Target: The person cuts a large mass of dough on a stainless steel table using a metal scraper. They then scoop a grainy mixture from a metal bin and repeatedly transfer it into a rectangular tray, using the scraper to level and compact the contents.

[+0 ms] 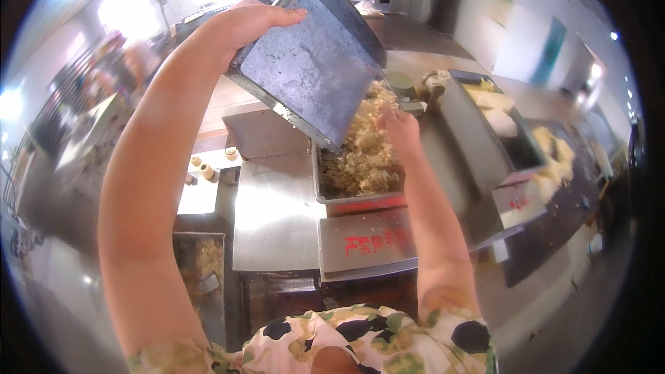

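My left hand (260,21) grips the edge of a rectangular metal bin (312,48), its thumb side lying over the grey wall. The bin is raised and steeply tilted, with a low corner just over a metal tray (360,199). A heap of pale yellow-brown shredded material (370,142) fills that tray; its exact kind is unclear. At the heap's right side is my right hand (400,127). Blur and the heap obscure its fingertips, so whether it holds anything does not show.
A long metal bin (495,125) with pale blocks stands to the right, beside loose yellowish pieces (554,156). Left of the heaped tray lies a steel worktop (273,235). A lower container (208,263) holds more shreds, and small jars (206,171) stand farther left.
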Demonstrator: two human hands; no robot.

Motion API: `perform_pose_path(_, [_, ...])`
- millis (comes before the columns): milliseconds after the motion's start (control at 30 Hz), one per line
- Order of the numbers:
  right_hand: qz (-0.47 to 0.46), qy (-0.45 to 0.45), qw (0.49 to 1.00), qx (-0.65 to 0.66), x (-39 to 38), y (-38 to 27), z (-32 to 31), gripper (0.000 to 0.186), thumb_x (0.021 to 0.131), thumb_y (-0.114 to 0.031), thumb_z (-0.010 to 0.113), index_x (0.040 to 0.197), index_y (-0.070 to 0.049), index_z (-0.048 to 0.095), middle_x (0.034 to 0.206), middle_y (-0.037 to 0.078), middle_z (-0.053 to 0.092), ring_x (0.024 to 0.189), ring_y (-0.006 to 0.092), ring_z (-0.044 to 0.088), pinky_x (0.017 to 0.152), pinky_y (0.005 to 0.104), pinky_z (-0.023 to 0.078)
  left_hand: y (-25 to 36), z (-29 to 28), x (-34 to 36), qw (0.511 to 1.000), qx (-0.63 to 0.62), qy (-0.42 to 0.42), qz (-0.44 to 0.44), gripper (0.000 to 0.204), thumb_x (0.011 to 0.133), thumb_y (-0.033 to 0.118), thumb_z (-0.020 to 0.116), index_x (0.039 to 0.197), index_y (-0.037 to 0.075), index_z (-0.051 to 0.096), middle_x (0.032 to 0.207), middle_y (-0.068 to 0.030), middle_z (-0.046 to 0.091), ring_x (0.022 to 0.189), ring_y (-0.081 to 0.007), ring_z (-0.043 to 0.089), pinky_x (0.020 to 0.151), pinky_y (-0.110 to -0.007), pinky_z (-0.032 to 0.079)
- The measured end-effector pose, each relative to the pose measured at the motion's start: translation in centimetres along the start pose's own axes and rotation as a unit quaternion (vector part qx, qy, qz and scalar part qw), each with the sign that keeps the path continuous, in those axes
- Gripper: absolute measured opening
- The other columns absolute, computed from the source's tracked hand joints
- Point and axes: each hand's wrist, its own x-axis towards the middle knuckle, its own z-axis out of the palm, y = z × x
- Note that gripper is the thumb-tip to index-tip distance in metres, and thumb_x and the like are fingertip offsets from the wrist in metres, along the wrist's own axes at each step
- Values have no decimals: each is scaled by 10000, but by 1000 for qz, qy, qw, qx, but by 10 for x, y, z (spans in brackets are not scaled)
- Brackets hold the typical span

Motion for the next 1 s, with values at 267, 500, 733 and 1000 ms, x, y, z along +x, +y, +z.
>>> perform_pose_path(267, [-63, -26, 997, -24, -34, -9, -6, 263, 888, -244, 563, 901, -13, 688, 802, 57, 664, 729, 137, 585, 693, 287, 454, -133, -53, -105, 920, -328, 183, -109, 506, 837, 403, 684, 1152, 15, 602, 1024, -126, 655, 890, -214, 656, 740, -352, 538])
perform_pose_path(500, [-72, -72, 994, 49, -89, -45, 12, 182, 900, -188, 574, 913, -27, 659, 888, 52, 661, 815, 146, 623, 748, 289, 495, -355, -45, -292, 724, -517, 416, -190, 432, 849, 350, 662, 1159, 61, 581, 977, -89, 669, 838, -217, 666, 709, -357, 546])
perform_pose_path(733, [-110, -103, 988, -20, -162, -57, 61, 174, 902, -119, 541, 879, 15, 650, 838, 65, 651, 810, 155, 609, 786, 300, 485, -653, 41, -505, 405, -612, 645, -214, 473, 792, 122, 626, 1210, -52, 490, 1130, -199, 582, 980, -341, 599, 853, -457, 490])
perform_pose_path(1000, [-92, -100, 988, -68, -176, -44, 86, 181, 885, -129, 554, 867, 20, 655, 791, 52, 646, 719, 154, 603, 672, 287, 481, -760, 126, -660, 186, -569, 767, -232, 433, 815, 113, 601, 1201, -71, 530, 1175, -215, 572, 1070, -355, 582, 890, -455, 480])
